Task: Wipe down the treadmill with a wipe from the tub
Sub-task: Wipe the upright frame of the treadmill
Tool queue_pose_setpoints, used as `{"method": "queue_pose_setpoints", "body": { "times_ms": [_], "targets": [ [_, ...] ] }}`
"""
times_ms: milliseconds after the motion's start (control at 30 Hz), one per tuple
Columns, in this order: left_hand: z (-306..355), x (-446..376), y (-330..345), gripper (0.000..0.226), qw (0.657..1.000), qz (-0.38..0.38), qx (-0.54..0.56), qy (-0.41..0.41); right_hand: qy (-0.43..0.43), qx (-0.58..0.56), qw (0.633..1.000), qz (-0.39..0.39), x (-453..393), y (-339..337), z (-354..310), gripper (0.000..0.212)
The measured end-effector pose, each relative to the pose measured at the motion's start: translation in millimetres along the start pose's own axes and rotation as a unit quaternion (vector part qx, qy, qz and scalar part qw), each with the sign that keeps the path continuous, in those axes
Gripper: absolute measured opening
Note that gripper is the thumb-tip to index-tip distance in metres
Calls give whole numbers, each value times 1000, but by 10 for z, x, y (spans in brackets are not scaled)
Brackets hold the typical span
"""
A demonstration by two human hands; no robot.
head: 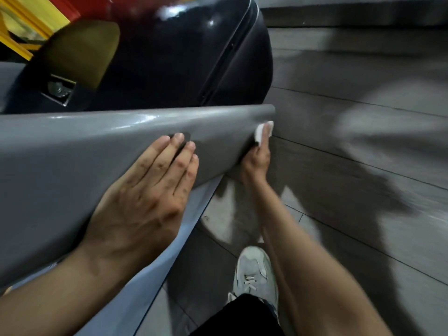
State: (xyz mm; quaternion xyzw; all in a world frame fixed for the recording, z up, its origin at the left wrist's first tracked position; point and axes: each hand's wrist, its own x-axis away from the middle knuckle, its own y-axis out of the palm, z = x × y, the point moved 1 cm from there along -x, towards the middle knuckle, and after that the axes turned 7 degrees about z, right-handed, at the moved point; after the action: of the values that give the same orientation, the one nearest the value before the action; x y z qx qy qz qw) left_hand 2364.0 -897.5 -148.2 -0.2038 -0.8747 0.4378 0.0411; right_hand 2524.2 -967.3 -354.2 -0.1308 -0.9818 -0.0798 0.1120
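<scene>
The treadmill's grey side arm [72, 151] runs across the view from the left edge to its rounded end at the centre right. My left hand [148, 197] lies flat on it, fingers straight, beside a small dark oval recess. My right hand [258, 158] reaches under the arm's far end and holds a small white wipe [260, 132] against the grey surface there. Behind the arm sits the glossy black motor cover [181, 57]. The tub is not in view.
Grey plank floor [351, 166] spreads to the right, blurred by motion. My grey sneaker [255, 272] stands on it below the right forearm. An olive-green pad [80, 52] and yellow and red frames [31, 18] show at top left.
</scene>
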Motion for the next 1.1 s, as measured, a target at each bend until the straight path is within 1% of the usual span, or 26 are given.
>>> {"method": "queue_pose_setpoints", "body": {
  "times_ms": [33,67,100,133,167,233,300,367,400,433,467,500,533,567,600,633,667,700,800,867,900,933,967,1000,1033,1100],
  "targets": [
    [3,-8,2,56,1000,-1,0,0,52,29,998,29,-212,1,10,40],
    [4,-15,1,56,1000,0,1,-1,66,48,995,50,-337,17,14,40],
    [0,-20,2,56,1000,2,1,-3,68,51,995,54,-351,51,-22,41],
    [-5,-20,0,57,1000,4,0,-5,77,17,996,48,-254,72,-100,41],
    [-4,-21,-2,57,1000,5,1,-6,61,-50,996,29,-77,98,-147,44],
    [8,-30,-9,54,1000,6,9,-8,-86,-57,995,-17,516,97,-175,63],
    [10,-32,-27,53,1000,3,18,-21,-200,-82,972,-97,1255,68,-217,68],
    [10,-13,-47,54,999,-1,15,-32,-279,-57,946,-152,1716,59,-268,71],
    [11,12,-64,55,999,-2,13,-34,-305,-34,940,-148,1751,48,-228,71],
    [10,50,-83,54,999,-1,11,-34,-300,-31,943,-140,1645,55,-170,71],
    [1,101,-103,54,999,0,8,-35,-266,-42,957,-111,1427,41,-122,73],
    [-8,164,-119,55,999,-1,3,-35,-200,-52,975,-83,1178,36,-111,75],
    [-12,227,-137,56,999,-3,-4,-33,-107,-64,991,-50,896,25,-73,71],
    [-6,282,-154,56,999,-7,-9,-31,-6,-73,997,-23,599,43,-9,60],
    [-3,335,-167,56,999,-9,-12,-31,81,-77,994,1,319,58,51,50],
    [-1,381,-179,56,999,-8,-15,-34,147,-100,984,28,85,84,117,44],
    [2,411,-189,56,999,-6,-14,-36,187,-135,972,39,-54,93,145,43],
    [6,424,-200,56,999,-7,-10,-36,199,-158,967,35,-97,109,173,45],
    [-5,428,-231,56,999,-15,-1,-36,188,-113,976,-5,341,144,51,49],
    [-5,433,-230,55,999,-11,-4,-36,126,-83,989,9,839,147,-58,56],
    [-7,429,-235,55,999,-9,-5,-36,63,-85,994,17,1112,153,-123,61],
    [-10,424,-243,55,999,-8,-6,-39,-11,-83,996,0,1398,149,-201,67],
    [-14,420,-258,55,999,-4,-8,-46,-98,-80,991,-45,1687,151,-276,71],
    [-19,414,-279,54,998,3,-8,-57,-186,-70,975,-95,1951,151,-348,73],
    [-29,410,-307,54,997,13,-7,-70,-271,-61,951,-139,2147,161,-384,72],
    [-59,412,-356,53,995,37,-5,-92,-406,-48,898,-164,2236,192,-362,71]
  ]
}}
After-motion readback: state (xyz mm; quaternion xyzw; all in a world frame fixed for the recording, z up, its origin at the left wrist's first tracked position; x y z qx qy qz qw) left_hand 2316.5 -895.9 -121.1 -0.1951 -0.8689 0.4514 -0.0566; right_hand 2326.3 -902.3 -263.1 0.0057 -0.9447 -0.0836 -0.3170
